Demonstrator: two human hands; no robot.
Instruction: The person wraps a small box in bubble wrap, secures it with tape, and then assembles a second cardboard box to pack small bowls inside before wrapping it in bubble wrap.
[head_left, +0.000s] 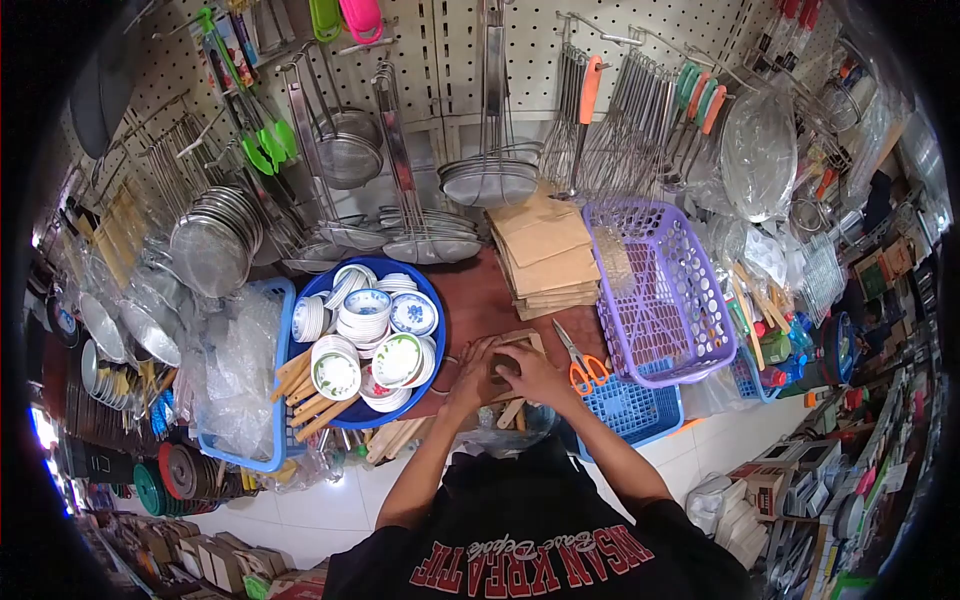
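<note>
Side by side at the front edge of the dark red table, my left hand and my right hand press on a small brown cardboard-like piece. My left fingers lie together over its left side. On the right, the thumb and fingers curl around its near part, which the hands mostly cover. Scissors with orange handles lie just right of my right hand. Behind is a stack of folded brown cardboard pieces. To the left, a round blue tray holds small patterned white bowls and wooden-handled utensils.
A purple basket stands right of the stack, with a blue basket below it. Another blue basket with plastic wrap is at left. Strainers and whisks hang from the pegboard behind.
</note>
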